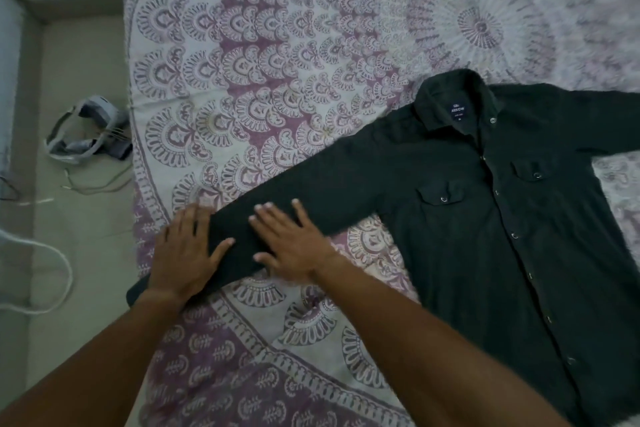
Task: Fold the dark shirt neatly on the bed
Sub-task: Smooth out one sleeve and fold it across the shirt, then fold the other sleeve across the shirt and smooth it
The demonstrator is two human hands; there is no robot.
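**Both hands flat on the sleeve of a dark shirt spread across the bed**

A dark button-up shirt (pixel 502 218) lies face up on the bed (pixel 277 45), filling the right half of the frame. Its collar points toward the upper centre and its hem runs off the lower right edge. The front is buttoned, two flap pockets sit on the chest, and a small blue label (pixel 458 109) shows inside the collar. One long sleeve (pixel 311 191) stretches diagonally from the shoulder down toward the lower left, its cuff end reaching the bed's left edge. The other sleeve runs out of frame at the right.

The left hand (pixel 183 253) lies open, palm down, fingers spread, on the cuff end of that sleeve, partly on the bedspread. The right hand (pixel 294 239) is likewise open and flat, pressing on the sleeve just beside the left hand, a little nearer the shoulder. Neither hand is closed around the cloth.

The bedspread is printed in a purple and white mandala pattern. On the pale floor (pixel 79 62) at the left of the frame lies a grey strapped item (pixel 90 128), possibly a bag or headset, with thin cords near it, and a white cable (pixel 52 253) loops at the left edge.
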